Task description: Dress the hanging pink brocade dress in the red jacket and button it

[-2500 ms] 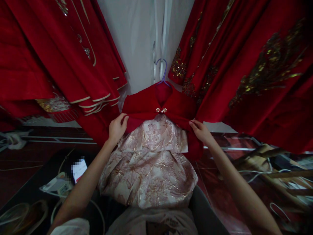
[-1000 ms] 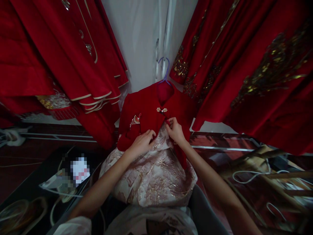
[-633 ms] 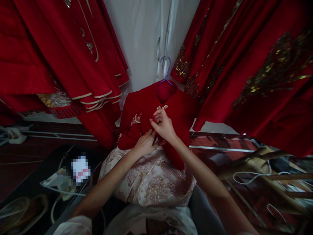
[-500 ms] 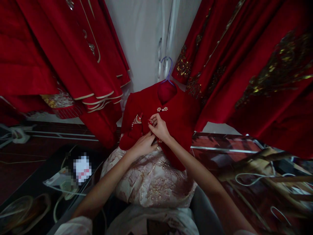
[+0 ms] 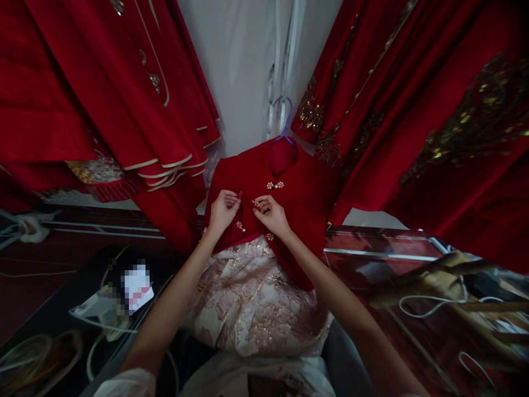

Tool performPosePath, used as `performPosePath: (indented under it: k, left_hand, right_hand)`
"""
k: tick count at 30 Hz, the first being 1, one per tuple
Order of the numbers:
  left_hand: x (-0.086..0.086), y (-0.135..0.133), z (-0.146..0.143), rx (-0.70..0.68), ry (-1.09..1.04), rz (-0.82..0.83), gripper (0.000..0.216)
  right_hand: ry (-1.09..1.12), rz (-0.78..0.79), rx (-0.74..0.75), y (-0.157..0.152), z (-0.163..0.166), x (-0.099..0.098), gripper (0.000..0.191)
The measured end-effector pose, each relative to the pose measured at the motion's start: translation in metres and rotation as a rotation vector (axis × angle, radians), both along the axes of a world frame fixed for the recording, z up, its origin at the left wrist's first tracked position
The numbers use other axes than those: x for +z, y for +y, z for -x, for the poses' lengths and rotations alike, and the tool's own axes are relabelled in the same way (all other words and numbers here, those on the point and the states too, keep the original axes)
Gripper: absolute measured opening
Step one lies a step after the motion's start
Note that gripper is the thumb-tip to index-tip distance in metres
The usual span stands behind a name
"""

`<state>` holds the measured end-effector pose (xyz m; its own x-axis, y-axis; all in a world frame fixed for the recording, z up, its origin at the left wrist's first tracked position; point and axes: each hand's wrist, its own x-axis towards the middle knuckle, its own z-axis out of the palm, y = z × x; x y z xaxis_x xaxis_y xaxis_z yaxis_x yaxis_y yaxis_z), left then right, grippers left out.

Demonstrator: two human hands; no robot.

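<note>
A red jacket (image 5: 309, 207) hangs on a purple hanger (image 5: 285, 124), its lower part resting over pale floral brocade cloth (image 5: 256, 309). Near the neck a flower-shaped beaded clasp (image 5: 275, 186) joins the two front edges; below it the front parts. My left hand (image 5: 223, 212) pinches the front edge on the left side, fingers closed. Opposite it, my right hand (image 5: 273, 215) pinches the other edge at a beaded flower piece that shows by the fingertips. Lower down, one clasp half (image 5: 240, 226) sits on the left edge and another half (image 5: 270, 237) on the right.
Red garments (image 5: 157, 110) with pale trim hang on the left, and red garments (image 5: 413, 138) with gold sequins on the right. A dark surface (image 5: 82, 286) at lower left holds a pouch and cords. Wooden pieces (image 5: 438, 281) and white cords lie at right.
My left hand has moved up and left, away from my right hand, onto the left front edge. The left sleeve no longer lies folded across the front. My right hand stays nearly in place.
</note>
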<state>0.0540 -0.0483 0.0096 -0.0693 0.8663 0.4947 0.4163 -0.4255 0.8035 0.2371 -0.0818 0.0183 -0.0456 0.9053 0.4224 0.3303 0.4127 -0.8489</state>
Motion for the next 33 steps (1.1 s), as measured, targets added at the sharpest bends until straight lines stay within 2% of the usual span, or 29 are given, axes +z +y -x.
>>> performPosePath:
  k: [7,10,15,21,28,33]
  left_hand:
    - [0.010,0.004,-0.006,-0.189,-0.368,0.171,0.022]
    - [0.013,0.004,-0.009,-0.197,-0.443,0.210,0.026]
    - [0.016,0.000,-0.012,-0.188,-0.504,0.256,0.028]
    - [0.018,-0.003,-0.015,-0.214,-0.493,0.239,0.030]
    - [0.014,0.001,-0.012,-0.188,-0.345,0.143,0.031]
    - [0.016,-0.003,-0.012,-0.189,-0.314,0.163,0.029]
  right_hand:
    - [-0.052,-0.052,-0.106,0.014,0.017,0.014,0.027]
    - [-0.107,-0.096,-0.099,0.015,0.023,0.016,0.028]
    - [-0.039,-0.089,-0.065,0.015,0.022,0.013,0.021]
    - [-0.036,-0.113,-0.068,0.016,0.023,0.011,0.017]
    - [-0.041,-0.152,-0.125,0.015,0.024,0.005,0.017]
    - [-0.001,-0.138,-0.116,0.012,0.022,0.003,0.018]
